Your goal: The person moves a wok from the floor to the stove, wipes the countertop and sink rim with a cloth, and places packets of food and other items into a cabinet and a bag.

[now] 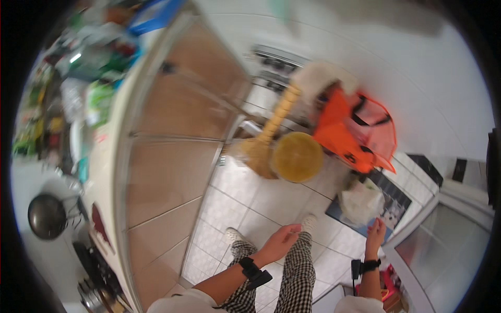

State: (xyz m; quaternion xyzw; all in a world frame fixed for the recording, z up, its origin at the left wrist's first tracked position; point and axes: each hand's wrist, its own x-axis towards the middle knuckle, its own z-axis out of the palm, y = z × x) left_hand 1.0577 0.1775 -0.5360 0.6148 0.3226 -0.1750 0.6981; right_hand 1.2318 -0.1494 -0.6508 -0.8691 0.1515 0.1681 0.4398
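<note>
In the head view my left hand (282, 239) hangs over my checked trousers, its fingers curled closed; whatever is between them, if anything, is unclear. My right hand (374, 235) is at the lower right, fingers loosely bent and apart, nearest a white plastic bag (360, 198) on a dark patterned mat (397, 211). Beyond them stand a round yellow container (297, 156) and a straw broom with a yellow segmented handle (276, 115). An orange plastic item with black straps (342, 133) is behind the container. The picture is blurred.
A tan-panelled counter (167, 177) runs along my left, piled with bags and bottles, with black pans (47, 214) beside it. A glass-paned door (438, 250) is at lower right. A floor drain grate or metal rack (276, 62) lies by the back wall. Tiled floor (229, 198) surrounds my feet.
</note>
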